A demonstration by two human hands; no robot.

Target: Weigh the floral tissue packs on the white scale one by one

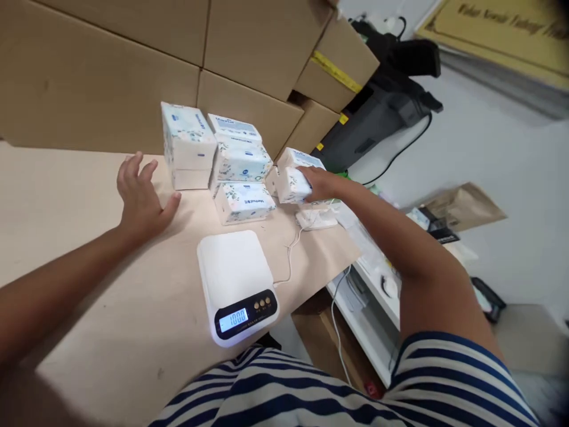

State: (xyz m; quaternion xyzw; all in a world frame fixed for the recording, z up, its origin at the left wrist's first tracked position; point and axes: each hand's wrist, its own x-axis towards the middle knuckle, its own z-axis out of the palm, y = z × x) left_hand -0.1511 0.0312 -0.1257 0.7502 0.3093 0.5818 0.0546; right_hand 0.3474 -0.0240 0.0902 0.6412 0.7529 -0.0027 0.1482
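Observation:
My right hand [318,182] grips a white tissue pack [293,185] with a floral print, at the right end of the packs on the table. Another tissue pack [299,158] sits just behind it. With fingers spread, my left hand [141,200] hovers over the table, left of a stack of tissue packs [189,145], and holds nothing. More packs [243,161] stand piled in the middle, with one pack [245,201] in front. Nearer to me lies a white digital scale [235,267], its lit display reading about 1000 and its plate bare.
Large cardboard boxes [111,89] form a wall along the table's back. A white cable [290,261] runs from the scale toward the right. Beyond the table's right edge are a white shelf [364,320], a dark grey machine [377,112] and a brown paper bag [466,207].

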